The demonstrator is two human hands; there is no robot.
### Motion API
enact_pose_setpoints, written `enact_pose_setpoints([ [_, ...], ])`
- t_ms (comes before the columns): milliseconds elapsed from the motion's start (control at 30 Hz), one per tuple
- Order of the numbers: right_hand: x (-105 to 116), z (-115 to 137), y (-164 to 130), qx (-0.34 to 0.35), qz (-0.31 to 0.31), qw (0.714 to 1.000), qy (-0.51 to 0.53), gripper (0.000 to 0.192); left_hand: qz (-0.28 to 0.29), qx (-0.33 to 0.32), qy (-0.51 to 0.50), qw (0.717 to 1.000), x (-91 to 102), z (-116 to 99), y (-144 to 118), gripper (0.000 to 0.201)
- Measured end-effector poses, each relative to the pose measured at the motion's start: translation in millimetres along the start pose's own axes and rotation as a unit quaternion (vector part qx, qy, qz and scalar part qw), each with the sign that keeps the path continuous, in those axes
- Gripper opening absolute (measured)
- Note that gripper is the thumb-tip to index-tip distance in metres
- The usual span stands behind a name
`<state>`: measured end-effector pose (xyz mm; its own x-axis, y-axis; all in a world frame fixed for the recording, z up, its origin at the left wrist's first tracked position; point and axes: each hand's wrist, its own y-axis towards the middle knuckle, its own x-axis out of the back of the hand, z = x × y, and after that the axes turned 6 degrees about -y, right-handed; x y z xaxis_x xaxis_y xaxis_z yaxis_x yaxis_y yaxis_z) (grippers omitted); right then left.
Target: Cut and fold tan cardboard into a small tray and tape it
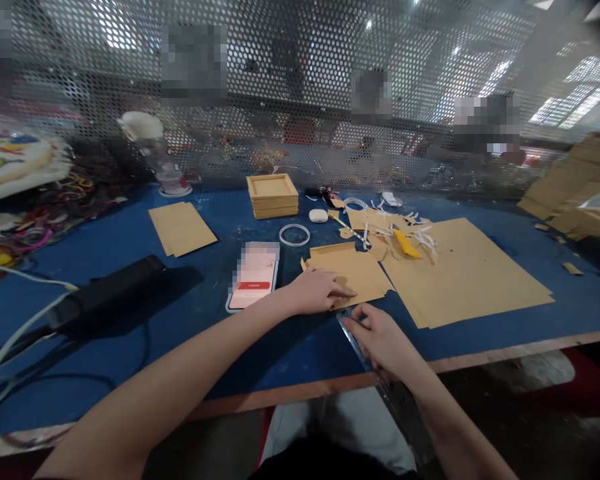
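Observation:
A brown kraft card piece [365,270] with folded-up edges lies on the blue table in front of me. My left hand [319,291] rests on its near left part, fingers stretched out over the card. Just below the card's near edge, my right hand [380,337] is closed around a steel ruler [351,337]. The ruler slants from the card's edge down past the table's front edge, and its lower end is partly hidden by the hand.
Left of the card lies a phone [256,273]. Behind stand stacked cardboard trays [273,197], a tape ring [295,235] and a white earphone case [319,215]. Large kraft sheets [470,273], paper scraps and a yellow cutter [407,245] lie right. A black power adapter [110,293] sits left.

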<state>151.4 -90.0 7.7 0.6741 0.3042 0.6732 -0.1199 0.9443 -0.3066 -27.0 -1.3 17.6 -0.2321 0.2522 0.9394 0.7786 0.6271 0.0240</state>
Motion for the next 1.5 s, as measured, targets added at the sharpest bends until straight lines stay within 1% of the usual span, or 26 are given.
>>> enact_pose_setpoints([
  [200,0,11,-1,0.008,-0.004,0.999,-0.054,0.026,0.01,0.002,-0.001,1.0,0.2,2,1,0.045],
  [367,1,14,-1,0.027,-0.02,0.996,-0.085,0.025,0.017,0.0,-0.016,1.0,1.6,1,1,0.041],
  [600,0,14,0,0.045,-0.039,0.994,-0.092,0.026,0.01,-0.008,-0.021,1.0,-1.8,3,1,0.041],
  [767,4,9,2,0.043,-0.042,0.994,-0.092,0.025,-0.004,-0.008,-0.02,1.0,-4.0,4,0,0.037],
  [1067,25,-13,3,0.004,-0.068,0.993,-0.1,0.026,-0.004,-0.014,-0.012,1.0,-4.4,3,0,0.04],
  [1267,38,-18,2,-0.059,-0.066,0.991,-0.099,0.026,-0.005,-0.014,-0.002,1.0,-4.7,3,-2,0.039],
  [1500,58,-37,8,-0.094,-0.069,0.989,-0.096,0.028,0.005,-0.012,0.014,1.0,-1.9,1,-3,0.04],
])
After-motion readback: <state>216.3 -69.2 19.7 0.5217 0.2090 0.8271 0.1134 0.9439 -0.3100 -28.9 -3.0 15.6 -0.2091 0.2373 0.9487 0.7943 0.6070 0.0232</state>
